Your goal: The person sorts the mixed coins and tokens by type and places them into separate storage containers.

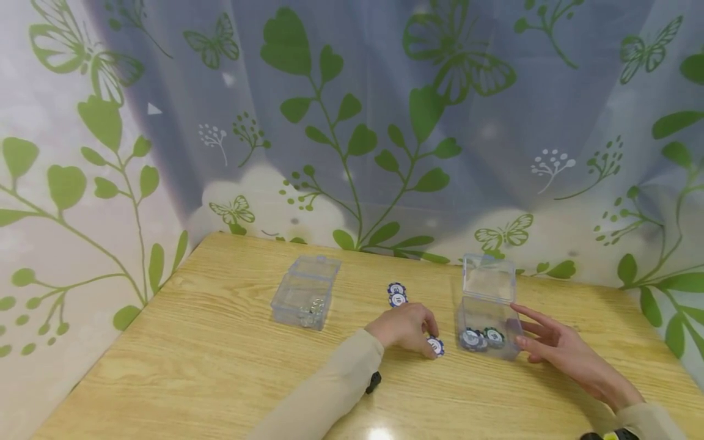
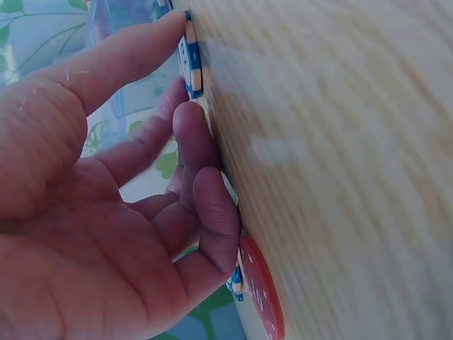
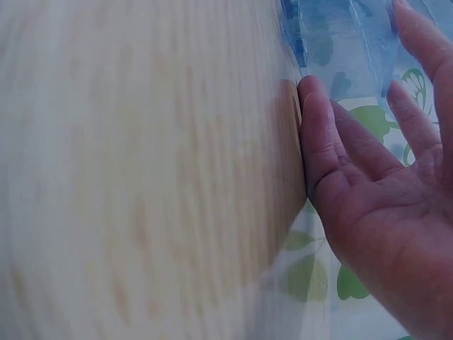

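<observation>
My left hand (image 1: 404,327) is low over the table, thumb and index finger at opposite edges of a blue-and-white poker chip (image 1: 436,346). In the left wrist view a red poker chip (image 2: 262,287) lies by the curled outer fingers; the hand hides it in the head view. Two more blue-and-white chips (image 1: 397,294) lie beyond that hand. My right hand (image 1: 561,351) touches the right side of a clear plastic box (image 1: 508,330), its fingers fairly straight. Inside the box are several chips, among them a green-edged one (image 1: 494,337). Its lid (image 1: 489,278) is raised at the back.
Another clear box (image 1: 286,315), lid tipped back, stands to the left with small shiny pieces (image 1: 313,308) inside. A leaf-patterned curtain (image 1: 357,183) hangs along the far edge of the wooden table (image 1: 192,342).
</observation>
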The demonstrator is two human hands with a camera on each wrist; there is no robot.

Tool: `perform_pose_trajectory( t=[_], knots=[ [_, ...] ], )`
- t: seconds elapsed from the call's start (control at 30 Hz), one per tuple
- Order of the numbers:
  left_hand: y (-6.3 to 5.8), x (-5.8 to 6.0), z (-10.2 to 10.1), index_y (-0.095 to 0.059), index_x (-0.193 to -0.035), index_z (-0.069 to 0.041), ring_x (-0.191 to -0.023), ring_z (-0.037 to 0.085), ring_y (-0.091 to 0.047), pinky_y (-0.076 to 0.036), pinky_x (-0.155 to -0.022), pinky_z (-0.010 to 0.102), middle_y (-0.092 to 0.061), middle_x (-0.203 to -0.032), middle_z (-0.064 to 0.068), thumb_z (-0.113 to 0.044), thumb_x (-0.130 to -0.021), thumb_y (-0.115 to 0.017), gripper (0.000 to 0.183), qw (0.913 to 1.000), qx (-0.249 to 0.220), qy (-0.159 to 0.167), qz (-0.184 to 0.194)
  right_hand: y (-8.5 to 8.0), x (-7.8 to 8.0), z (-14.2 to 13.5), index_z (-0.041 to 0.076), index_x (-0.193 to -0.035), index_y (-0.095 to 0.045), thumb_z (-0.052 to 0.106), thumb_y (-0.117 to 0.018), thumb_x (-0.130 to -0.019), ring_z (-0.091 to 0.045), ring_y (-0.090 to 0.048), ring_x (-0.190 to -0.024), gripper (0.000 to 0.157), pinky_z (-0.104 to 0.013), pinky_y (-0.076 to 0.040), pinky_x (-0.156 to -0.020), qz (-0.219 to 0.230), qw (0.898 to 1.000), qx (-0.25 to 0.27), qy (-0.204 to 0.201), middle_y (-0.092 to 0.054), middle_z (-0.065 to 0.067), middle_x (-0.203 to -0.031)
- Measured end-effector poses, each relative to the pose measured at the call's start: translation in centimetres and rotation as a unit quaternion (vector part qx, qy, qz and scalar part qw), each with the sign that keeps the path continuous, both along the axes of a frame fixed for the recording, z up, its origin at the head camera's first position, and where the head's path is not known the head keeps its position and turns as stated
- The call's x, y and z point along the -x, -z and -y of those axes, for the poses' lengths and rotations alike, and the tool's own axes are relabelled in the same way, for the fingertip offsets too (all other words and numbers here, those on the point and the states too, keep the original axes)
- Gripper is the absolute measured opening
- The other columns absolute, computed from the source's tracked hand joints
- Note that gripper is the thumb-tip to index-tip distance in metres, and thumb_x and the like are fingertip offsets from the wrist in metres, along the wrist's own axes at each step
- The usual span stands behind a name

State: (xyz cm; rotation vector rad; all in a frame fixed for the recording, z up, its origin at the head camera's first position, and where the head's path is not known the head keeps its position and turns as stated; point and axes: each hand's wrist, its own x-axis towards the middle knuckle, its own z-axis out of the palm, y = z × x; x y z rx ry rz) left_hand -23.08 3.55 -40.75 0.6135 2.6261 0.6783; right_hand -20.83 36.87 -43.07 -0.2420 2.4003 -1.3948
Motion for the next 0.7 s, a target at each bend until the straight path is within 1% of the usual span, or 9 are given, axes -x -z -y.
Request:
perform_pose_trajectory(
  t=[0.13,0.23,0.33,0.47,0.53,0.6,0.7],
  knots=[
    [-0.08,0.05,0.09,-0.068,-0.091,-0.025,-0.083,0.006,-0.053,-0.046,-0.075,0.023,-0.058,-0.092,-0.011,-0.034,-0.076,-0.091,0.029,0.9999,0.01,0.002,-0.001,-0.05,0.04,-0.03,0.018,-0.165,-0.021,0.03,-0.058,-0.106,0.009,-0.062,-0.108,0.07,-0.033,-0.059,-0.086,-0.001,1.0,-0.001,0.001,-0.019,-0.033,-0.166],
    [-0.16,0.02,0.12,-0.065,-0.092,-0.024,-0.08,0.006,-0.052,-0.044,-0.072,0.023,-0.056,-0.088,-0.011,-0.033,-0.076,-0.091,0.032,1.0,0.005,0.005,0.001,-0.01,0.06,-0.09,0.018,-0.165,-0.02,0.03,-0.058,-0.106,0.006,-0.063,-0.108,0.071,-0.033,-0.059,-0.086,-0.002,1.0,-0.002,0.002,-0.02,-0.034,-0.165],
    [-0.05,-0.06,0.19,-0.063,-0.094,-0.025,-0.078,0.007,-0.054,-0.045,-0.07,0.024,-0.058,-0.087,-0.011,-0.032,-0.076,-0.091,0.033,0.9999,-0.008,0.006,-0.002,0.09,0.0,-0.14,0.018,-0.165,-0.02,0.03,-0.058,-0.106,-0.003,-0.065,-0.11,0.071,-0.033,-0.059,-0.086,0.0,1.0,-0.004,0.004,-0.021,-0.037,-0.163],
    [0.19,-0.14,0.3,-0.063,-0.094,-0.024,-0.075,0.007,-0.054,-0.044,-0.068,0.025,-0.059,-0.084,-0.01,-0.029,-0.078,-0.091,0.032,0.9995,-0.031,0.008,-0.008,0.11,-0.08,-0.12,0.019,-0.165,-0.02,0.031,-0.057,-0.106,-0.02,-0.066,-0.115,0.071,-0.034,-0.059,-0.084,0.006,1.0,-0.014,0.005,-0.022,-0.038,-0.163],
    [0.23,-0.12,0.37,-0.063,-0.094,-0.024,-0.072,0.008,-0.052,-0.043,-0.066,0.025,-0.058,-0.081,-0.009,-0.027,-0.079,-0.09,0.03,0.9991,-0.041,0.011,-0.007,0.07,-0.06,-0.1,0.02,-0.165,-0.019,0.032,-0.057,-0.106,-0.027,-0.066,-0.116,0.071,-0.034,-0.058,-0.084,0.01,1.0,-0.019,0.005,-0.021,-0.038,-0.163],
    [0.21,-0.05,0.42,-0.064,-0.095,-0.023,-0.068,0.009,-0.05,-0.041,-0.064,0.025,-0.056,-0.077,-0.007,-0.023,-0.081,-0.088,0.028,0.9987,-0.05,0.014,-0.003,0.04,0.0,-0.1,0.02,-0.165,-0.018,0.032,-0.056,-0.107,-0.031,-0.065,-0.118,0.071,-0.035,-0.058,-0.083,0.01,1.0,-0.02,0.005,-0.021,-0.038,-0.163],
    [0.07,0.09,0.52,-0.068,-0.102,-0.022,-0.068,0.008,-0.05,-0.041,-0.064,0.024,-0.057,-0.078,-0.006,-0.017,-0.083,-0.086,0.026,0.9979,-0.063,0.013,0.009,0.04,0.08,-0.08,0.02,-0.165,-0.018,0.032,-0.056,-0.107,-0.032,-0.065,-0.119,0.071,-0.035,-0.058,-0.083,0.011,1.0,-0.023,0.006,-0.022,-0.037,-0.163]
  ],
)
